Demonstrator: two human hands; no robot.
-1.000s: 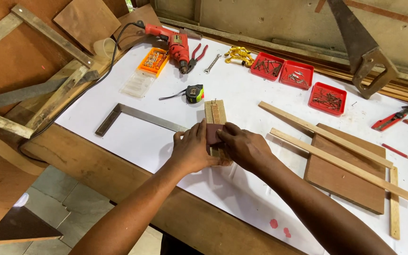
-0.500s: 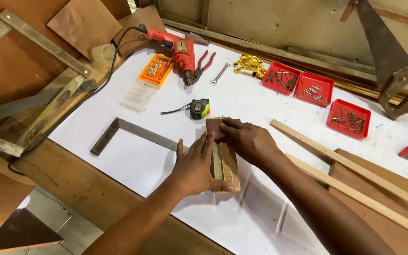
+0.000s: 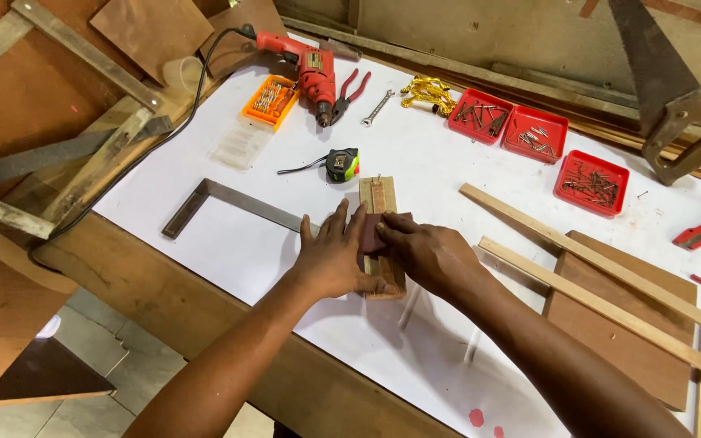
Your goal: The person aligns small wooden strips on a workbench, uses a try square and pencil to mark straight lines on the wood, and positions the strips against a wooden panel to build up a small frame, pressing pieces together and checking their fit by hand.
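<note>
Looking down from my head, both hands have slid down the small pale wooden block (image 3: 382, 235) toward me since a moment ago: they sat near its far end and now cover its near half, so the far end with its reddish strip shows bare. My left hand (image 3: 336, 258) lies flat against the block's left side, fingers (image 3: 339, 221) stretched along it, steadying rather than gripping. My right hand (image 3: 425, 253) presses a dark maroon piece, which looks like abrasive paper (image 3: 373, 233), down on top of the block, fingertips clenched over it. That shift reads to me as a rubbing stroke along the wood. The block lies on the white surface (image 3: 448, 170) near its middle, running from the near edge toward the far one, directly under my fingers. Just beyond it sits a yellow and black tape measure (image 3: 342, 164); to its left a grey metal try square (image 3: 229, 207) lies flat. Toward the far edge are a red electric drill (image 3: 311, 71) and three red trays of nails (image 3: 541, 146). Thin wooden strips (image 3: 578, 251) lie to the right.
</note>
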